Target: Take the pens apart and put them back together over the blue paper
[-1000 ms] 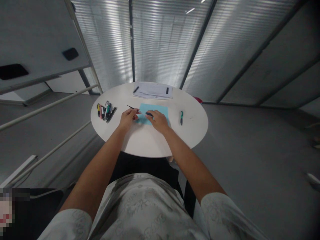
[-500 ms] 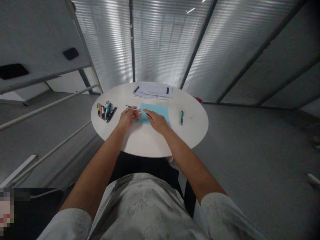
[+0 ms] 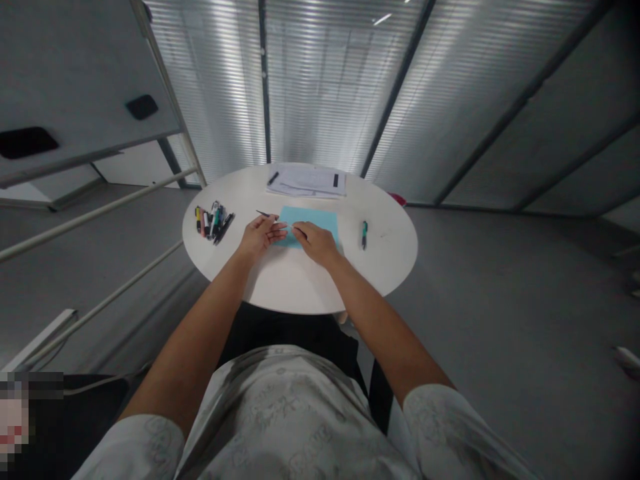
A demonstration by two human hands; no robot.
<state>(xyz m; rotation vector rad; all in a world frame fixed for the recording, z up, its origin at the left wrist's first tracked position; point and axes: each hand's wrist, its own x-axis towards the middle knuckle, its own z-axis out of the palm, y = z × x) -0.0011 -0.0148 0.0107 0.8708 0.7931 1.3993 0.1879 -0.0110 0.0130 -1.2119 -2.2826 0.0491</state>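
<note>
My left hand (image 3: 259,237) is above the left edge of a light blue sheet of paper (image 3: 313,215). Its thumb and fingers close on a slim dark pen (image 3: 263,213) whose one end sticks out to the left. My right hand (image 3: 317,242) is over the sheet, its fingertips pinched near the left fingertips. A small dark piece (image 3: 302,231) shows under its fingers; its kind is too small to tell. Between the two hands is a thin pale bit that I cannot make out.
The round white table (image 3: 293,293) carries a pile of markers and pens (image 3: 214,221) at left, a green and black pen (image 3: 365,235) at right, and stacked papers (image 3: 306,181) at the back. A whiteboard frame (image 3: 170,87) stands on the left, and blinds hang behind.
My left hand has shifted slightly to the right with the pen. The fingertips of both hands are closer together, and the dark piece in my right hand shows less.
</note>
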